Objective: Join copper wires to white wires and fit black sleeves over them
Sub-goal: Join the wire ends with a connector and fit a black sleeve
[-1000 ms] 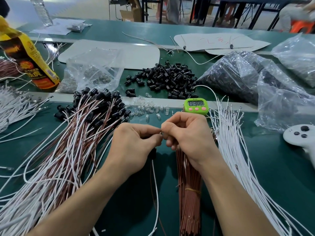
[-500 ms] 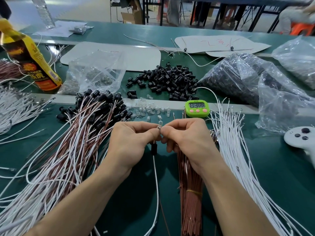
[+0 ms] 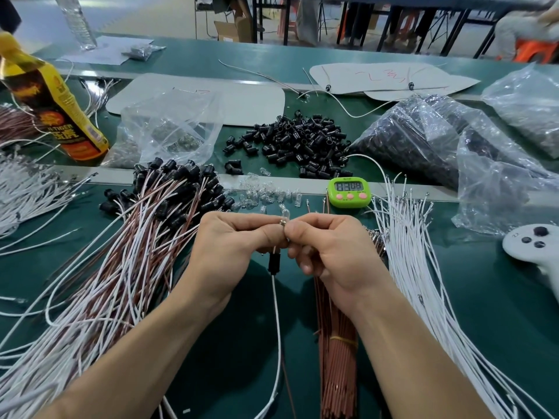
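My left hand and my right hand meet fingertip to fingertip at the table's middle and pinch the top end of a white wire paired with a thin copper wire. A small clear bulb with a metal terminal sticks up between the fingertips. A black sleeve hangs on the wires just below the hands. A banded bundle of copper wires lies under my right wrist. Loose white wires fan out to the right. Loose black sleeves are heaped behind.
Finished wire pairs with black sleeves pile at the left. A green timer stands behind the hands, with small clear bulbs beside it. Plastic bags sit at the right, a yellow bottle at the left, a white controller at the right edge.
The hands have risen slightly and the black sleeve now hangs in plain view below the fingertips. The clear bulb now shows above the fingertips.
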A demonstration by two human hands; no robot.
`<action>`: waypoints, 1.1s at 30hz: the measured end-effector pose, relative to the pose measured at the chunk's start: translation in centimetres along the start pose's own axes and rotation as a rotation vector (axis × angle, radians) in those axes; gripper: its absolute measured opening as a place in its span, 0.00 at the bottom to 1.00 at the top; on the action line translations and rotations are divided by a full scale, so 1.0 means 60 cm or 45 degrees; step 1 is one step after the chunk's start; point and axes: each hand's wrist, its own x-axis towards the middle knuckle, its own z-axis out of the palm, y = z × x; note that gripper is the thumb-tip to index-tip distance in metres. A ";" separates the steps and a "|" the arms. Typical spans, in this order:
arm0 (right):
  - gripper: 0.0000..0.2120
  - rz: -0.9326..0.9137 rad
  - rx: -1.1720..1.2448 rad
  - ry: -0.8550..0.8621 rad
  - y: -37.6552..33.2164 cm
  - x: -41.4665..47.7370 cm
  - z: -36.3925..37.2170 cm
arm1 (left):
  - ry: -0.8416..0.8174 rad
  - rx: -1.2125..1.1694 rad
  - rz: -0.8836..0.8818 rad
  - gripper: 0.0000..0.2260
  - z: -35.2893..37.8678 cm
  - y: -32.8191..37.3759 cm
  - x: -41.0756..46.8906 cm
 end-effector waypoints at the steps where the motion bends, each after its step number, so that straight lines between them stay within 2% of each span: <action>1: 0.13 0.006 0.035 -0.002 0.002 0.000 0.002 | 0.006 -0.024 -0.023 0.06 -0.001 -0.001 0.001; 5: 0.14 0.024 0.024 0.042 0.007 0.003 0.010 | 0.083 -0.116 -0.095 0.05 -0.002 -0.004 0.003; 9: 0.11 0.084 0.035 0.084 0.013 0.005 0.009 | 0.184 0.044 0.013 0.08 0.006 -0.006 0.001; 12: 0.09 0.121 0.116 0.042 0.015 0.005 0.007 | 0.184 0.070 0.084 0.09 0.009 -0.004 -0.002; 14: 0.03 0.133 0.182 -0.031 0.014 0.007 0.009 | 0.178 0.008 0.089 0.08 0.009 -0.001 -0.003; 17: 0.05 0.141 0.292 -0.082 0.016 0.010 0.013 | 0.187 -0.106 0.028 0.07 0.011 0.003 -0.003; 19: 0.02 0.118 0.331 -0.068 0.018 0.010 0.017 | 0.194 -0.166 -0.037 0.05 0.010 0.002 -0.001; 23: 0.13 -0.043 0.174 0.068 0.023 0.012 0.023 | 0.216 -0.218 -0.114 0.04 0.008 -0.004 0.000; 27: 0.12 -0.208 0.031 0.133 0.021 0.011 0.025 | 0.210 -0.192 -0.145 0.06 0.004 -0.007 0.003; 33: 0.13 -0.245 -0.116 0.089 0.017 0.010 0.022 | 0.202 -0.132 -0.159 0.05 0.001 -0.010 0.006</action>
